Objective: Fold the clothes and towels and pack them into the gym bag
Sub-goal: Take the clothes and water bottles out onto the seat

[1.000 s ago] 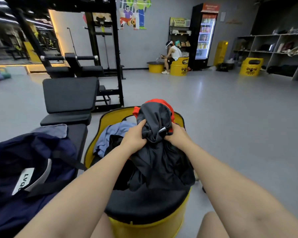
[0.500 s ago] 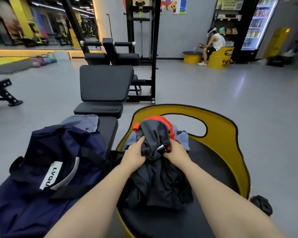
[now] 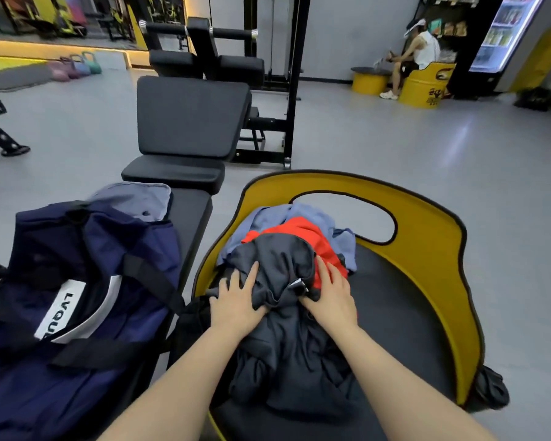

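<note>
I see both hands on the crumpled dark grey garment (image 3: 287, 338), which lies on the black-padded seat of the yellow drum-shaped chair (image 3: 427, 237). L hand (image 3: 236, 300) lies flat w/ fingers spread on the fabric, thumb tucked at a fold; R hand (image 3: 331, 297) presses flat beside it, fingers straight. Hands are apart, fabric bunched btwn them. Red cloth (image 3: 303, 233) and light blue cloth (image 3: 299, 211) sit just behind. Navy fabric gym bag (image 3: 77, 297) rests on the black padded bench (image 3: 188, 122) to the left.
</note>
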